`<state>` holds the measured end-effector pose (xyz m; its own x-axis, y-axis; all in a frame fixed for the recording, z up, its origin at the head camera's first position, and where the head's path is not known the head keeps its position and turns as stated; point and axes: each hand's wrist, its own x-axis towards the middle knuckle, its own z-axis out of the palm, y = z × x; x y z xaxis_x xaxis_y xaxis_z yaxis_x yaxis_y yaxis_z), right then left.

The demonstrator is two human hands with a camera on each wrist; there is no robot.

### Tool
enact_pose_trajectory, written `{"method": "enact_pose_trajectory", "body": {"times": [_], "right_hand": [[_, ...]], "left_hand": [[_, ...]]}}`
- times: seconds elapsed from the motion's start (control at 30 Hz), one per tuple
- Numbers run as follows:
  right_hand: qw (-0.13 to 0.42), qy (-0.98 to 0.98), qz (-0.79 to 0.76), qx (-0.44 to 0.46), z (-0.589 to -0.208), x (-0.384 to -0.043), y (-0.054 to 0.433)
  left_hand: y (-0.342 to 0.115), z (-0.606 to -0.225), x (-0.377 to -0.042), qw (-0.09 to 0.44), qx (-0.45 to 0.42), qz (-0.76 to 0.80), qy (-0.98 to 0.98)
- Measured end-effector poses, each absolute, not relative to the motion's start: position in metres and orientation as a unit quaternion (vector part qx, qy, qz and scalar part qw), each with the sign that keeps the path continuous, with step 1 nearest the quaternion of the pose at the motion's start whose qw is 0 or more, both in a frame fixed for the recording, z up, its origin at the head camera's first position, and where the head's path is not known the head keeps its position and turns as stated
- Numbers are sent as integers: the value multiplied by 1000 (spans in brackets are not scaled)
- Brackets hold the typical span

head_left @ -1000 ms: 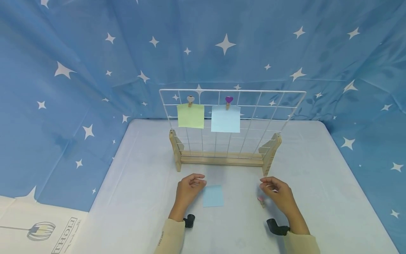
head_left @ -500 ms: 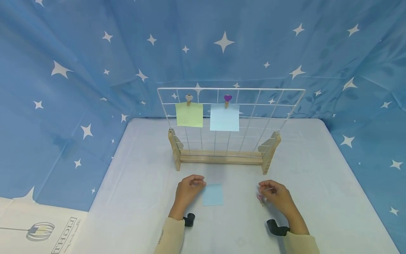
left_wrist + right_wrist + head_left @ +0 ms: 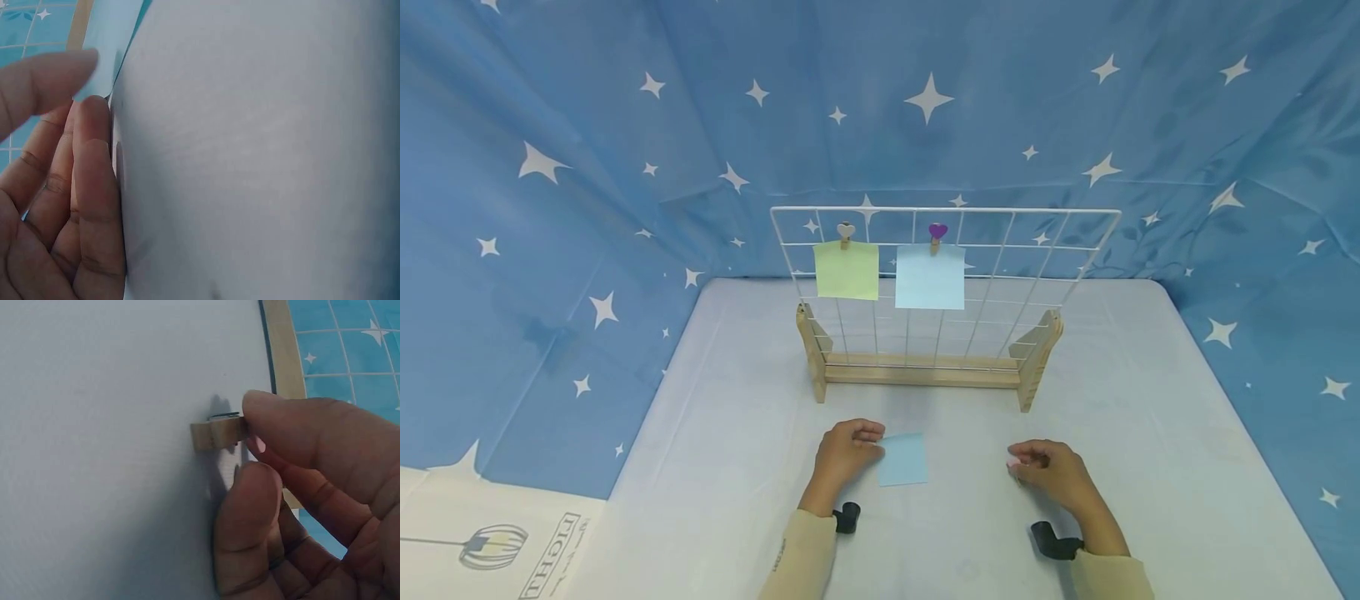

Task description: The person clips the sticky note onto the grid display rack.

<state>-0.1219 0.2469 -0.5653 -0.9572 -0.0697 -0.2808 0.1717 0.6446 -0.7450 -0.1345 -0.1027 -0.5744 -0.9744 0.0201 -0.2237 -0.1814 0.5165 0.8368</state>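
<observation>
My left hand [image 3: 842,456] rests on the table at the left edge of a light blue sticky note [image 3: 905,460]. In the left wrist view its thumb [image 3: 59,75] stands apart from the extended fingers, near the corner of the blue note [image 3: 109,47]. To the right, my right hand [image 3: 1058,477] pinches a small wooden clothespin [image 3: 215,434] by its pink end, between thumb and forefinger. The clothespin lies sideways, close over the white cloth, and its pink part is mostly hidden by the fingers.
Behind the hands stands a white wire grid [image 3: 992,283] on a wooden base [image 3: 925,377]. A green note [image 3: 847,273] hangs there from a white heart clothespin [image 3: 846,232], and a blue note [image 3: 930,279] from a purple heart clothespin [image 3: 937,232]. A starry blue curtain [image 3: 880,142] surrounds the table.
My right hand has come down toward me and taken the pink clothespin between its fingertips. My left hand has lowered slightly to the blue note's edge. The grid and its notes stay put.
</observation>
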Motion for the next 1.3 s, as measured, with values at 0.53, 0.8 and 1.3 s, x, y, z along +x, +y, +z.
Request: {"method": "enact_pose_trajectory", "body": {"times": [0.53, 0.8, 1.3], "right_hand": [[145, 875, -461, 39, -568, -116, 251], [140, 853, -501, 41, -569, -114, 254], [89, 837, -537, 51, -568, -111, 253]], "left_hand": [[-105, -579, -136, 96, -42, 500, 860], [-108, -579, -135, 96, -34, 525, 845], [-110, -573, -131, 103, -20, 533, 839]]}}
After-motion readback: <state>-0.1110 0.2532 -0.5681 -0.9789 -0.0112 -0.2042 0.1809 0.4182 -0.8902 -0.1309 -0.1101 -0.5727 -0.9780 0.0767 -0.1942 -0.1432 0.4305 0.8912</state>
